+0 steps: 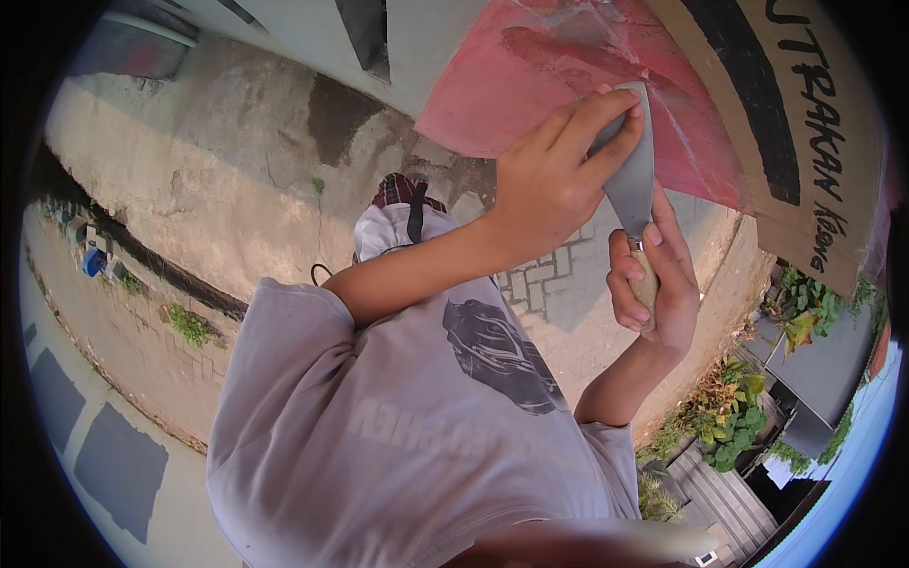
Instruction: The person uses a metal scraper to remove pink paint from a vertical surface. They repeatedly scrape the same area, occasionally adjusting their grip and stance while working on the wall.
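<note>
— Two hands on one putty knife (632, 180)?
— Yes. Right hand (656, 284) is wrapped around the wooden handle; left hand (554, 180) pinches the steel blade flat against the red-painted panel (568, 76). It looks light, stiff and slightly springy, best gripped at the handle.
— Signs?
— A brown cardboard sign (805, 123) with black lettering, at the panel's right.

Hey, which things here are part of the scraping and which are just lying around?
In use: scraper, left hand on its blade, right hand on its wooden handle, red painted panel.
Lying about: cardboard sign, green plants, blue object, steps.
</note>
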### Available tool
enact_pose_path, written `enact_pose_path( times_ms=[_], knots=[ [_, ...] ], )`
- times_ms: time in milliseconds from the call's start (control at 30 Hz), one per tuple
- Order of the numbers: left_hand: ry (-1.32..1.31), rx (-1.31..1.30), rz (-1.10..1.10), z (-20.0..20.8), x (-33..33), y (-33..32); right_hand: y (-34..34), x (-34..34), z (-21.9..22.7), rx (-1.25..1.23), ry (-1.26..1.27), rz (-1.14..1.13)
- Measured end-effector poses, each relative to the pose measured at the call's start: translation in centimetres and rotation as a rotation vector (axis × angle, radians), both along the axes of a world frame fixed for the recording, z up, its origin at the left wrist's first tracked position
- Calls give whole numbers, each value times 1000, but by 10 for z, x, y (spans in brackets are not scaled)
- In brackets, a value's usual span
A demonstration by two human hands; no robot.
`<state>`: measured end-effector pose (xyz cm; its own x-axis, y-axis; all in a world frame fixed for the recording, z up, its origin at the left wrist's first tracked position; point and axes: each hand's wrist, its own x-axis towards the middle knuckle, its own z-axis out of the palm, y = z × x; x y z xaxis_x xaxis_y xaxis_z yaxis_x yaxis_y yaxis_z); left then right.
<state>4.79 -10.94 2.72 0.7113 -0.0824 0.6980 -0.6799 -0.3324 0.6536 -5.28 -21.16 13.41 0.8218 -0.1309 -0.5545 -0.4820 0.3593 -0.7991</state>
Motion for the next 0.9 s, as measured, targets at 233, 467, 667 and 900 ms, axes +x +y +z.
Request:
enact_pose_path(
  times_ms=[233, 467, 667, 900],
  knots=[
    [-51, -85, 17, -11, -4, -15, -5, -14, -11, -86, 30, -53],
    [-69, -105, 10, -9, 0, -17, -14, -15, -9, -80, 8, -22],
    [-97, -131, 90, -10, 6, -12, -7, 0, -2, -61, 18, 24],
    [-91, -115, 168, -6, 12, -2, 5, 11, 1, -52, 27, 18]
  ],
)
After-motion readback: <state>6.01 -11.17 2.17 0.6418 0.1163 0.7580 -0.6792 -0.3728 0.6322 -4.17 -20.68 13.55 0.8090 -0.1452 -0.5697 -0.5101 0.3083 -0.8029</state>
